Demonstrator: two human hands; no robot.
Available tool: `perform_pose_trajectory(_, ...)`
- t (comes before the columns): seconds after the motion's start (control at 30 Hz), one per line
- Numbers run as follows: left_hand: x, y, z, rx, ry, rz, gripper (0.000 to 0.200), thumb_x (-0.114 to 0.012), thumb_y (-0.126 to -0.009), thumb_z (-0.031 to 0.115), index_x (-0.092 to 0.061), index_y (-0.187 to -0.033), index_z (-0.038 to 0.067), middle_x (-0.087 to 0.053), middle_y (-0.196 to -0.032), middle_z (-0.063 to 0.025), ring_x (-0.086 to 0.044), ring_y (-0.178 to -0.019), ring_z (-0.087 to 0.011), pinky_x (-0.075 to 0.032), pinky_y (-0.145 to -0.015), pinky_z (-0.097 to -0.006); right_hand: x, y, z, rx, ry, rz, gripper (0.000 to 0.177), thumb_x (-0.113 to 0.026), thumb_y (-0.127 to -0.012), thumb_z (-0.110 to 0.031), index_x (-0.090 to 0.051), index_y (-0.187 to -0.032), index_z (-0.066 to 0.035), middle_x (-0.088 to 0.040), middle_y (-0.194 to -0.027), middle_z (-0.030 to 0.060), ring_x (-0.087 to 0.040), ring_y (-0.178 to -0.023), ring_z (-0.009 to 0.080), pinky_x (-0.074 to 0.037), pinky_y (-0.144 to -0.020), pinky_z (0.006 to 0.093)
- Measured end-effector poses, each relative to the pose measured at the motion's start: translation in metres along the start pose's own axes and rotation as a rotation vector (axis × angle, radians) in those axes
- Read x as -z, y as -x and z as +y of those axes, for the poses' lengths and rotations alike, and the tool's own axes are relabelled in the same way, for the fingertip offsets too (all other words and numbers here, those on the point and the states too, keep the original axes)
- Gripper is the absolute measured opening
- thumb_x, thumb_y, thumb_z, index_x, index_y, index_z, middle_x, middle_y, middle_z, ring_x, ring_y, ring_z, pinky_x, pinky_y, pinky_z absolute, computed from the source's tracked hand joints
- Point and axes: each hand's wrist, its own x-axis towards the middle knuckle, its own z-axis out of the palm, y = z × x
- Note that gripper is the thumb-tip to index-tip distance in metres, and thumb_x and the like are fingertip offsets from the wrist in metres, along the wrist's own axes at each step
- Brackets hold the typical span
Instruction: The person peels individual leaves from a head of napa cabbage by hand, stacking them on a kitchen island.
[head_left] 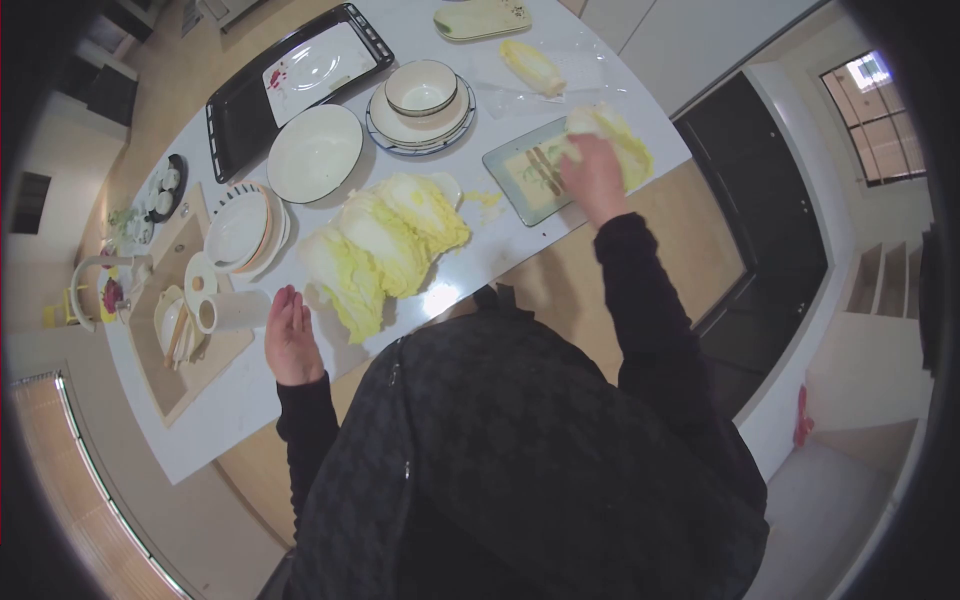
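My right hand (594,180) is at the right end of the counter, its fingers curled at the edge of a pale yellow napa cabbage leaf (628,150). Part of that leaf is hidden behind the hand. Just left of it lies a rectangular blue-rimmed tray (530,209) with a dark patterned middle. My left hand (292,342) is held by the front edge with fingers stretched out and nothing in it. Nearest to it are a white cylinder (238,311) and several napa cabbage pieces (385,245) lying in a row.
Behind the cabbage stand a large white bowl (315,153), stacked plates with a small bowl (422,88), and a black oven tray (228,140). A small cabbage heart (532,68) rests on clear plastic. The sink (200,375) with dishes and faucet (85,275) is left.
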Motion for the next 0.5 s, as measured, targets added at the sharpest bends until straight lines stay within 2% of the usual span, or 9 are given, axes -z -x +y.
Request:
perform_pose_trajectory(0.1, 0.008, 0.007, 0.009, 0.027, 0.032, 0.002, 0.047, -0.06, -0.089, 0.016, -0.052, -0.131, -0.002, -0.057, -0.132, -0.0167, -0.053, -0.125, -0.0281, -0.038, -0.109, -0.0336, 0.044, -0.025, 0.026, -0.06, 0.257, 0.167, 0.043, -0.063, -0.09, -0.03, -0.059, -0.126, -0.006, -0.062, -0.123, 0.0138, -0.054, -0.113, 0.0322, -0.042, -0.101, 0.042)
perform_pose_trajectory(0.2, 0.01, 0.009, 0.01, 0.016, -0.004, -0.029, 0.046, -0.061, -0.089, 0.025, -0.056, -0.127, 0.001, -0.06, -0.128, -0.015, -0.058, -0.121, -0.0287, -0.04, -0.108, -0.0341, 0.069, -0.037, 0.042, -0.284, 0.336, 0.008, 0.062, -0.063, -0.09, -0.043, -0.05, -0.136, -0.005, -0.057, -0.133, 0.0165, -0.054, -0.121, 0.0331, -0.045, -0.102, 0.0429)
perform_pose_trajectory(0.27, 0.009, 0.01, 0.013, 0.015, 0.021, -0.048, 0.043, -0.062, -0.088, 0.026, -0.059, -0.124, 0.001, -0.062, -0.125, -0.0145, -0.06, -0.117, -0.0278, -0.042, -0.107, -0.0336, 0.073, -0.039, 0.042, -0.423, 0.302, -0.251, 0.065, -0.06, -0.089, -0.046, -0.049, -0.138, -0.004, -0.056, -0.135, 0.0159, -0.056, -0.119, 0.0318, -0.047, -0.099, 0.0414)
perform_pose_trajectory(0.3, 0.009, 0.01, 0.014, 0.013, 0.029, -0.051, 0.043, -0.063, -0.088, 0.026, -0.059, -0.123, 0.002, -0.063, -0.124, -0.0144, -0.061, -0.116, -0.0276, -0.042, -0.106, -0.0334, 0.071, -0.041, 0.043, -0.455, 0.293, -0.315, 0.066, -0.06, -0.089, -0.047, -0.049, -0.138, -0.003, -0.056, -0.135, 0.0157, -0.056, -0.119, 0.0315, -0.047, -0.098, 0.041)
perform_pose_trajectory(0.4, 0.006, 0.012, 0.017, 0.009, 0.035, -0.074, 0.04, -0.066, -0.087, 0.028, -0.063, -0.118, 0.003, -0.065, -0.121, -0.0137, -0.063, -0.113, -0.0284, -0.044, -0.105, -0.0343, 0.058, -0.043, 0.052, -0.498, 0.202, -0.385, 0.053, -0.054, -0.09, -0.034, -0.054, -0.131, 0.0, -0.059, -0.126, 0.0173, -0.059, -0.108, 0.0301, -0.05, -0.089, 0.038)
perform_pose_trajectory(0.5, 0.005, 0.013, 0.019, 0.011, 0.04, -0.072, 0.038, -0.066, -0.087, 0.026, -0.063, -0.116, 0.003, -0.066, -0.12, -0.0145, -0.065, -0.11, -0.028, -0.045, -0.102, -0.0337, 0.046, -0.045, 0.064, -0.369, 0.253, -0.304, 0.04, -0.05, -0.09, -0.022, -0.062, -0.122, 0.0, -0.062, -0.117, 0.0194, -0.061, -0.102, 0.0332, -0.052, -0.087, 0.0402)
